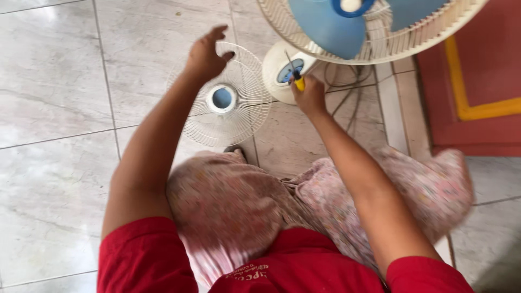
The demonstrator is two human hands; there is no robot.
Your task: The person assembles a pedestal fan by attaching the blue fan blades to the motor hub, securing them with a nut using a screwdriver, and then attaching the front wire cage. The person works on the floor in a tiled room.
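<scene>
Pale marble floor tiles fill the scene. Right hand is clenched around a yellow-handled screwdriver, tip toward the fan base at twelve o'clock. Left hand, fingers spread and grasping nothing, hovers over the detached white grille, with the fan's blue blades at two o'clock.

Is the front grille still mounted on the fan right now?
No, the white wire grille lies flat on the tiled floor under the left hand, and the fan's blue blades are uncovered.
</scene>
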